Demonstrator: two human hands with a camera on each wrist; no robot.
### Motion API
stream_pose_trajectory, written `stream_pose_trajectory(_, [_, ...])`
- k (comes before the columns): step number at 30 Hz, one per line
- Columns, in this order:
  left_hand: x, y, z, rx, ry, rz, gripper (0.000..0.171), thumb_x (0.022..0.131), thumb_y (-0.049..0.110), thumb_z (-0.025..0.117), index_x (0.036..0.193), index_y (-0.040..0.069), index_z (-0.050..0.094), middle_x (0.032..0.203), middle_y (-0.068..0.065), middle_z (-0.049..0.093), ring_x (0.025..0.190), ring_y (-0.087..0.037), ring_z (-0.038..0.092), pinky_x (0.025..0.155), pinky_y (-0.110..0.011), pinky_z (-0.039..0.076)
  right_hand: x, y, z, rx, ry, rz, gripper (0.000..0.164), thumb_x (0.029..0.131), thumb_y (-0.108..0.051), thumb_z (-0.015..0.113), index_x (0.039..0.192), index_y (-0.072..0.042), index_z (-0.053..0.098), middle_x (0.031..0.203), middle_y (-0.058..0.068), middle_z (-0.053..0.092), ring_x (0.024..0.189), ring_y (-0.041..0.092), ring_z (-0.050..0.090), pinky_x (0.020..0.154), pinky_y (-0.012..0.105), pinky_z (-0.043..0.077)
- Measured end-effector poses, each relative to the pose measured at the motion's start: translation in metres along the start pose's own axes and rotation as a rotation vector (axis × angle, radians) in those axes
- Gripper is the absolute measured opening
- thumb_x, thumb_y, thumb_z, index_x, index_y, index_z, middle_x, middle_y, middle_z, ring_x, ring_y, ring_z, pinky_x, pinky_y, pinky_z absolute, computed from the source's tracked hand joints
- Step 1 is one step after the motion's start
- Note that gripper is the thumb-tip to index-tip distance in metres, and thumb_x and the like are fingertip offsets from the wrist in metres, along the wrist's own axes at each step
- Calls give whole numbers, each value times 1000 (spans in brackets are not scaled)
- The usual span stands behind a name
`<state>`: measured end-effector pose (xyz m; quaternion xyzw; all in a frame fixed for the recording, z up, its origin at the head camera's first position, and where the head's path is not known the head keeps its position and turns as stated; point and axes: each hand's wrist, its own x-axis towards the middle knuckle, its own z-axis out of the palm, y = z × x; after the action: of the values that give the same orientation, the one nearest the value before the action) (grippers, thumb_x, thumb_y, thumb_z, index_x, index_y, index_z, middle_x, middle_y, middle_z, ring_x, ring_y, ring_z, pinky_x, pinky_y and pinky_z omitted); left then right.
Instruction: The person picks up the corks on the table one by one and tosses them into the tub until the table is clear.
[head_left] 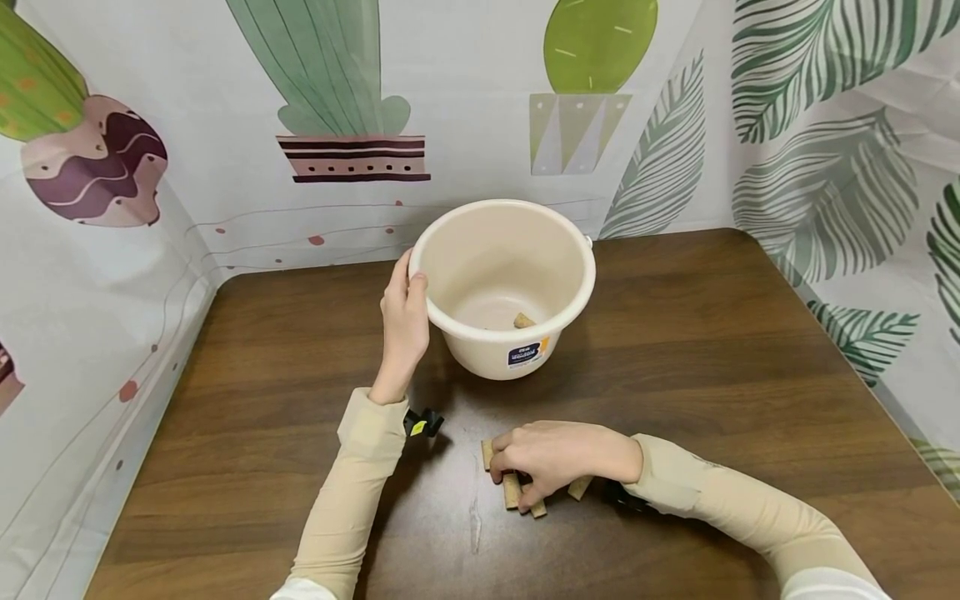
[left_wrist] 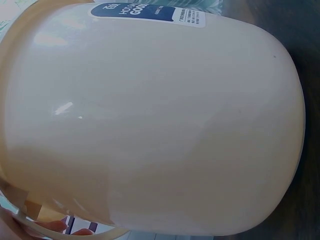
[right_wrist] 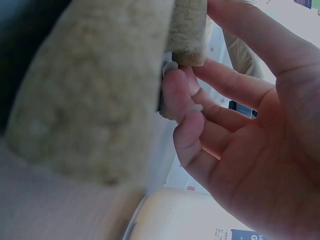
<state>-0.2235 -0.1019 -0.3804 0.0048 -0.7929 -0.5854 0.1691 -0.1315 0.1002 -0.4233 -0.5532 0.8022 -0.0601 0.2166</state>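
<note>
A cream plastic bucket (head_left: 495, 354) stands upright on the table, its side filling the left wrist view. My left hand (head_left: 405, 321) grips its rim at the left, thumb at the inner side. One cork (head_left: 523, 320) lies on the bucket's floor. In front of the bucket, my right hand (head_left: 558, 454) reaches down over several tan corks (head_left: 512, 492) on the table, fingers and thumb around them. The right wrist view shows a cork (right_wrist: 187, 35) between thumb and fingers, with another cork (right_wrist: 90, 95) large and blurred close to the camera. The palm partly hides the group from above.
The brown wooden table (head_left: 712, 350) has a patterned cloth backdrop (head_left: 480, 100) behind it and at its sides. A loose cork (head_left: 579, 487) lies under the right wrist. A black wrist camera (head_left: 426, 422) juts out from the left sleeve.
</note>
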Motion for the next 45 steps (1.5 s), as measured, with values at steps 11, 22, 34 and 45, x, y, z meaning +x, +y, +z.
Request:
stream_pose_trajectory(11, [2,-1,1,1,7,0,48,95,24,38,141,18,50,137,-8,57,117,-23,57,99,-42,45,0,1,0,42,3,24,25,69,-41,83,82,-27,66,90,-15,54,72,-3,50,66,14,42])
stream_pose_trajectory(22, [2,1,-1,-6,0,-5,48,95,23,38,142,18,48,139,-8,56,118,-24,57,99,-43,45,-1,4,-2,25,53,-13,27,65,-44,81,76,-28,62,83,-17,56,67,-4,49,63,14,41])
stream_pose_trajectory(34, [1,-1,0,-6,-9,-10,48,96,24,39,142,18,48,140,-7,55,118,-21,56,100,-42,45,-2,10,-3,131,178,-215,12,82,-19,74,90,-18,66,88,-9,62,78,-7,55,72,2,40])
stream_pose_trajectory(45, [1,-1,0,8,-6,2,47,96,24,38,141,19,49,138,-7,56,118,-20,57,101,-42,45,-3,11,-3,106,297,-313,13,90,-10,65,102,-11,70,96,-5,68,86,-1,62,81,8,46])
